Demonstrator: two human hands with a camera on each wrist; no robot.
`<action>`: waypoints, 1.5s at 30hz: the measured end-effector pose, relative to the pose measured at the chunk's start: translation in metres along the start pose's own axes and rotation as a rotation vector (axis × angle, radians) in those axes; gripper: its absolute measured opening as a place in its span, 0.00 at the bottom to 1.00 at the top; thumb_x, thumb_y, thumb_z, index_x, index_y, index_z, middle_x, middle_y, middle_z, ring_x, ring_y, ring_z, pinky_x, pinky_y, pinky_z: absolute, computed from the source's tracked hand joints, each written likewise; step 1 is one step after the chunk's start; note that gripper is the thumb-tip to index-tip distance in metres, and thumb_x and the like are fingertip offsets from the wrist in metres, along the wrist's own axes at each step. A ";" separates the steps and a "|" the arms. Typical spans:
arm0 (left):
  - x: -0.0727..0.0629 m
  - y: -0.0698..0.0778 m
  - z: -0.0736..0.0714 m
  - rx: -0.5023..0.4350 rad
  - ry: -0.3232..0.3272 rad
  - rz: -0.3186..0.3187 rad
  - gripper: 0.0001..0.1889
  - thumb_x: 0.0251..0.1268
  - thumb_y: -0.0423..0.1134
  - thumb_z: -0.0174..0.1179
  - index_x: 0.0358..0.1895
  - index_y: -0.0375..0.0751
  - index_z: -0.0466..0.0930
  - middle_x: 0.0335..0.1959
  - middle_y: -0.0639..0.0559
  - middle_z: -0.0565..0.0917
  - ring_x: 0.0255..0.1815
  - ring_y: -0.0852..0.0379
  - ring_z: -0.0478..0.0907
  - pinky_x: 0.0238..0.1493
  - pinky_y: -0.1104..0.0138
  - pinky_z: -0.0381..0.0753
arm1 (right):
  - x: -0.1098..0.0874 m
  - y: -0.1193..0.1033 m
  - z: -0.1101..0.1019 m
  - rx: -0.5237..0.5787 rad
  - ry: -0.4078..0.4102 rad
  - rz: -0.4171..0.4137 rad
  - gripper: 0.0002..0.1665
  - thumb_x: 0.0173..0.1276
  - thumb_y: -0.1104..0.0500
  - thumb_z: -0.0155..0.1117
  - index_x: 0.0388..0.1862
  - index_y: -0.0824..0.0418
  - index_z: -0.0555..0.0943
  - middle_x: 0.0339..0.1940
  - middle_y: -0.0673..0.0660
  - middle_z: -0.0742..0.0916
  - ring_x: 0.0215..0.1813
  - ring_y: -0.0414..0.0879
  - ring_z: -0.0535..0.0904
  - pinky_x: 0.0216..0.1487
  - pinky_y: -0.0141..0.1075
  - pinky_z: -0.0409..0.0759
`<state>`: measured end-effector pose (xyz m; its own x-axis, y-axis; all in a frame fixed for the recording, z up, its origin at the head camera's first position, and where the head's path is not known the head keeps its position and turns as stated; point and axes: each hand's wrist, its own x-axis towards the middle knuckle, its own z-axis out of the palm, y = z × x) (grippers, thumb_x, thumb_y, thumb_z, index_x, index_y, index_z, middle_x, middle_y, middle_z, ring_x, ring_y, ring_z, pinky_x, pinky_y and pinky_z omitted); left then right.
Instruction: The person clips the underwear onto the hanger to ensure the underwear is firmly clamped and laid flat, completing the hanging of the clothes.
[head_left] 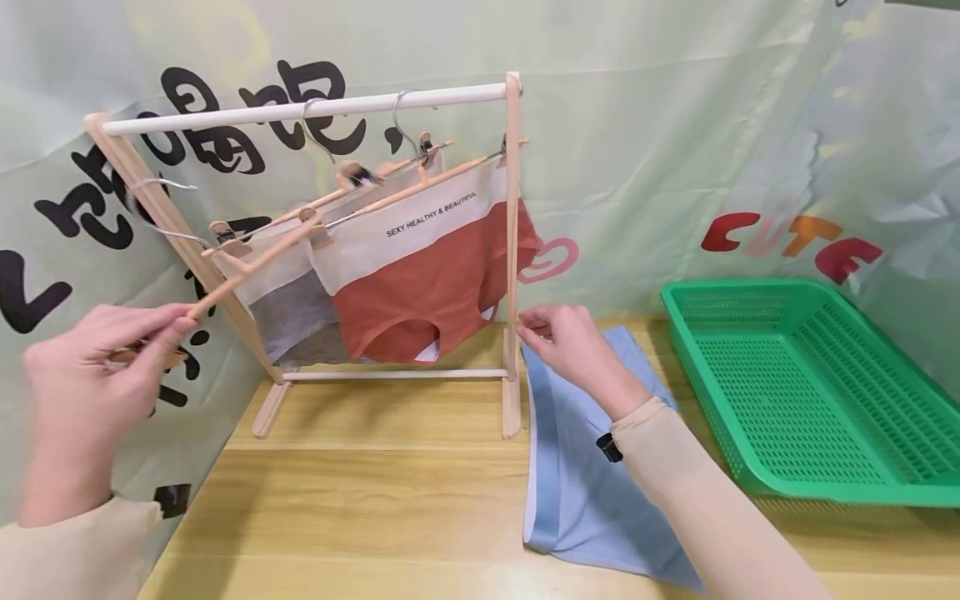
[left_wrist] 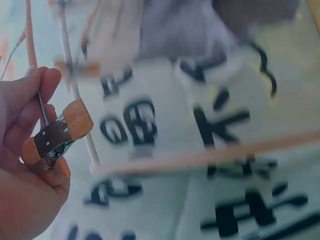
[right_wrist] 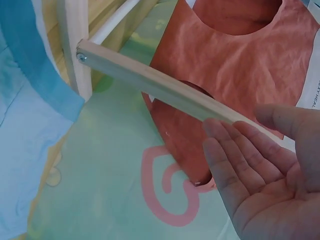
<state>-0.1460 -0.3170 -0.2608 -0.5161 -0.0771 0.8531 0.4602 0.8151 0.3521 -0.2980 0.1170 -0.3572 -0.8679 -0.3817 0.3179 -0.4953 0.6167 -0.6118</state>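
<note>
My left hand (head_left: 105, 375) pinches one end of a wooden clip hanger (head_left: 262, 257); in the left wrist view, its clip (left_wrist: 56, 132) lies against the palm. The hanger's metal hook (head_left: 153, 182) points left, off the rail. Rust-red underpants (head_left: 412, 283) with a white printed band hang from the rack (head_left: 300, 110), in front of grey underpants (head_left: 288, 321). My right hand (head_left: 566, 342) is at the rack's right post, fingertips close to the wood; whether they touch is unclear. In the right wrist view its fingers (right_wrist: 245, 165) are extended, thumb apart.
Light blue underpants (head_left: 592, 500) lie on the wooden table (head_left: 375, 500), beneath my right forearm. A green plastic basket (head_left: 693, 375) stands at the right. Behind the rack hangs a printed cloth (head_left: 615, 167) with black lettering.
</note>
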 end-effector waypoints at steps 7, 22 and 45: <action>-0.031 0.030 0.050 0.042 -0.183 0.156 0.14 0.48 0.22 0.80 0.40 0.40 0.96 0.32 0.56 0.93 0.33 0.80 0.78 0.32 0.84 0.75 | -0.017 0.013 -0.010 0.005 -0.036 -0.048 0.20 0.78 0.57 0.70 0.62 0.68 0.86 0.54 0.64 0.93 0.53 0.56 0.92 0.58 0.52 0.90; -0.137 0.054 0.138 -0.080 -0.585 -0.347 0.03 0.63 0.36 0.78 0.37 0.51 0.96 0.29 0.62 0.93 0.21 0.71 0.71 0.20 0.73 0.68 | -0.044 0.056 -0.012 0.048 -0.252 -0.072 0.24 0.75 0.52 0.73 0.66 0.60 0.85 0.58 0.55 0.92 0.59 0.53 0.89 0.65 0.54 0.86; -0.179 0.085 0.186 -0.518 -1.042 -0.664 0.02 0.65 0.29 0.72 0.35 0.34 0.93 0.26 0.46 0.92 0.23 0.59 0.84 0.23 0.73 0.80 | 0.019 0.074 0.022 0.128 -0.398 -0.057 0.16 0.80 0.53 0.68 0.58 0.61 0.85 0.39 0.61 0.90 0.42 0.53 0.85 0.49 0.41 0.83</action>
<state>-0.1491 -0.1265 -0.4550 -0.9467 0.2888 -0.1430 0.0086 0.4661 0.8847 -0.3509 0.1407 -0.4123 -0.7444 -0.6646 0.0642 -0.5116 0.5059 -0.6944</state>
